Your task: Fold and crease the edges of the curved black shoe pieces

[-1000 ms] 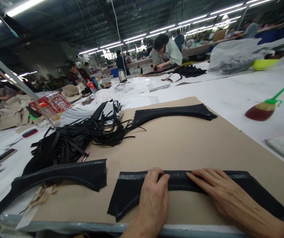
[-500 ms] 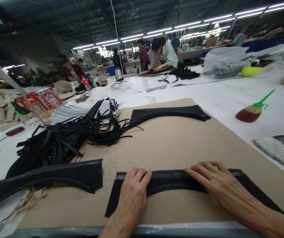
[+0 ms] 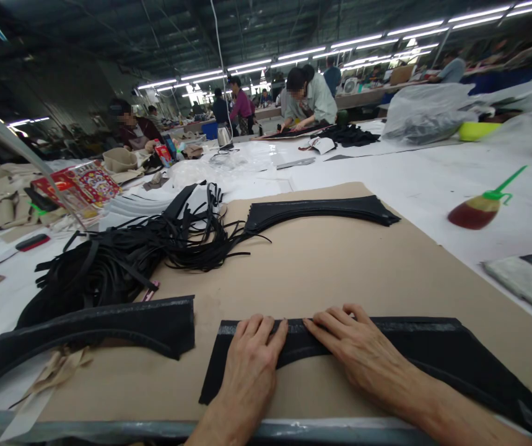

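Note:
A curved black fabric piece (image 3: pixel 418 337) with a shiny strip along its upper edge lies in front of me on the brown board. My left hand (image 3: pixel 251 356) rests palm down on its left part, fingertips on the upper edge. Just to the right, my right hand (image 3: pixel 353 347) lies on the same edge with fingers stretched out and thumb side toward the left hand. Both hands press from above, fingers not wrapped round anything. Left of them lies a similar black curved piece (image 3: pixel 154 322). Farther back is a stack of black curved pieces (image 3: pixel 321 212).
A tangled heap of black strips (image 3: pixel 103 266) covers the board's left side. A squeeze bottle (image 3: pixel 474 212) with a green spout and dark red liquid lies at right. Beige scraps (image 3: pixel 59 371) lie front left. A metal rail (image 3: pixel 331 430) edges the table. A co-worker (image 3: pixel 309 99) bends over the far side.
My right hand has slid left along the fabric's upper edge, closer to my left hand, uncovering more of the right part. My left hand stays about where it was.

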Available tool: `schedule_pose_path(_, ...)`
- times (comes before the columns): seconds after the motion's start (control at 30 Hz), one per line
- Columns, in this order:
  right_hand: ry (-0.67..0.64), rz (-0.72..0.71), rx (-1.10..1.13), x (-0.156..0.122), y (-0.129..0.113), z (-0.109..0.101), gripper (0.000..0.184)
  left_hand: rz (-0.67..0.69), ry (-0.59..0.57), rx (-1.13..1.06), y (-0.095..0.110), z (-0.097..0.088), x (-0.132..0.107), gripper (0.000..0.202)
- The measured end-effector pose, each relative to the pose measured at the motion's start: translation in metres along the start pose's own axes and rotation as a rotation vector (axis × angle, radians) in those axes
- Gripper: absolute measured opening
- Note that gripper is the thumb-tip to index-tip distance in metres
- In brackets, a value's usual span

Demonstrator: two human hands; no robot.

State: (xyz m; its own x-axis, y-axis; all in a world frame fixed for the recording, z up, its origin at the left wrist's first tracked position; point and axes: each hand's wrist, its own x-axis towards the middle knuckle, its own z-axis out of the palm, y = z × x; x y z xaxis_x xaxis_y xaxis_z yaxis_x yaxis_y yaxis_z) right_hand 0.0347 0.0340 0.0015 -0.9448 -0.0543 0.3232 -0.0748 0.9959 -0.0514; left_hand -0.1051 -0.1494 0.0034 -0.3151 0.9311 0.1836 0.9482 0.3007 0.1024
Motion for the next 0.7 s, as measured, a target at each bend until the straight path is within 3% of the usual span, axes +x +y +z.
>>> schedule_pose_path(0.23, -0.005, -0.008, 0.009, 0.005, -0.001, -0.005, 0.044, -0.096, 0.023, -0.090, -0.014, -0.012, -0.002, 0.039)
schedule_pose_path(0.37, 0.001, -0.056, -0.039, 0.005, 0.004, -0.007, 0.053, -0.265, 0.068, -0.177, -0.038, -0.022, -0.002, 0.033)
schedule_pose_path(0.5, 0.028, -0.094, -0.105, 0.008, 0.006, -0.007, 0.066, -0.362, 0.003, -0.238, -0.064, -0.034, -0.005, 0.024)
schedule_pose_path(0.7, 0.054, 0.006, 0.020, 0.038, -0.010, -0.010, 0.032, -0.384, -0.103, -0.244, -0.075, -0.045, -0.001, 0.024)
